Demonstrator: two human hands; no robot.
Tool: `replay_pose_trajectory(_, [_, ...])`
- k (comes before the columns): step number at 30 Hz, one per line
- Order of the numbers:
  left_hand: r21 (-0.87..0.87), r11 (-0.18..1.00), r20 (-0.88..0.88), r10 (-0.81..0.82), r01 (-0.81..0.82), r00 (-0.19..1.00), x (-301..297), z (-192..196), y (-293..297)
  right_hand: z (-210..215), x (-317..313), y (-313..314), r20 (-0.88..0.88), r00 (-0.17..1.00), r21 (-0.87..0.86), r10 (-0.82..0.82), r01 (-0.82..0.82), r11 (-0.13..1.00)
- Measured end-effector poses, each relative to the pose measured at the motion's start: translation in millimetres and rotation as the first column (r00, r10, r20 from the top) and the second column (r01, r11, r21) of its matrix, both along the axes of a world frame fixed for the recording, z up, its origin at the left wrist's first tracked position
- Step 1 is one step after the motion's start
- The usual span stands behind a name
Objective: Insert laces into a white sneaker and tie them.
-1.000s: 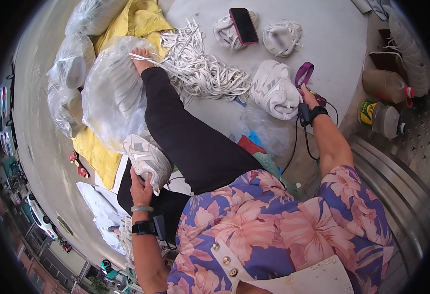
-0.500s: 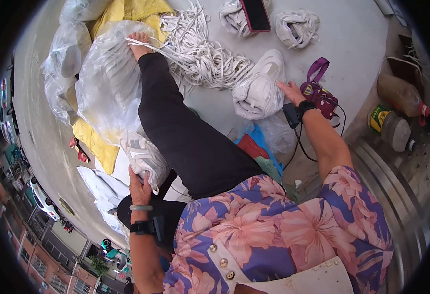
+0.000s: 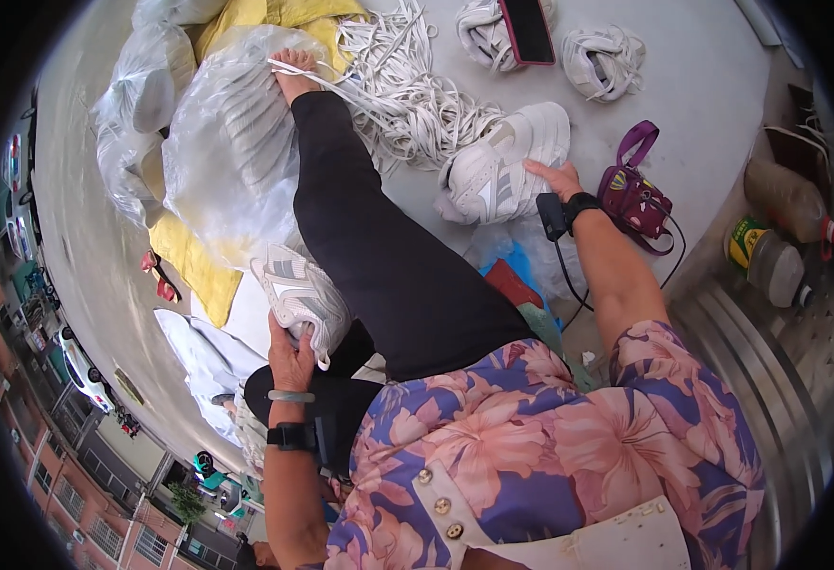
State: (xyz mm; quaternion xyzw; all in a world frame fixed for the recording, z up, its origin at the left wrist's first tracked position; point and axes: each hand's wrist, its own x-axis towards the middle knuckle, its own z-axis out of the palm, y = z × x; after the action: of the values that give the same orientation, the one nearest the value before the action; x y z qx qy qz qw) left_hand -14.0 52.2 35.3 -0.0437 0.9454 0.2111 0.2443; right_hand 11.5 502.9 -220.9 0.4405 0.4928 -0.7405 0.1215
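Note:
My left hand (image 3: pixel 290 359) is closed round the heel end of a white and grey sneaker (image 3: pixel 305 296), held beside my black-trousered leg. Out to the right, my right hand (image 3: pixel 556 180) grips the edge of another white and grey sneaker (image 3: pixel 493 176), which lies tilted on its side. A further white shoe part seems pressed against that one; I cannot tell whether it is a separate shoe. White shoelaces (image 3: pixel 417 114) lie in a tangled heap beyond it, and some strands run to the toes of my bare foot (image 3: pixel 295 71).
Two more white sneakers (image 3: pixel 604 63) stand at the back, one under a dark phone (image 3: pixel 528 30). A purple pouch (image 3: pixel 626 198) lies right of my right hand. Clear plastic bags (image 3: pixel 236 152) and yellow sacks (image 3: pixel 193 256) fill the left. Plastic bottles (image 3: pixel 776 270) lie far right.
My right hand has gone from open fingers beside the right sneaker to gripping it, and that sneaker has turned to show its side. My left hand still holds its sneaker.

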Motion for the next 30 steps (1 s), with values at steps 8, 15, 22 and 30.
replay_pose_trajectory(8, [0.059, 0.998, -0.041, 0.002, 0.001, 0.999, 6, -6, 5, 0, -29, 10, 0.143, 0.989, -0.142, 0.020, 0.000, 0.990])
replay_pose_trajectory(15, [0.108, 0.993, -0.034, 0.051, -0.047, 0.998, 11, -5, -3, 27, 4, 16, 0.013, 0.987, -0.322, -0.162, 0.157, 0.934])
replay_pose_trajectory(22, [0.138, 0.975, -0.019, 0.180, -0.176, 0.983, 6, -13, 0, 116, 12, 54, -0.142, 0.975, -0.508, -0.170, 0.076, 0.858])
replay_pose_trajectory(30, [0.251, 0.968, -0.460, 0.136, -0.019, 0.877, 5, 27, 21, 211, -54, -4, -0.403, 0.914, -0.640, -0.051, -0.242, 0.729])
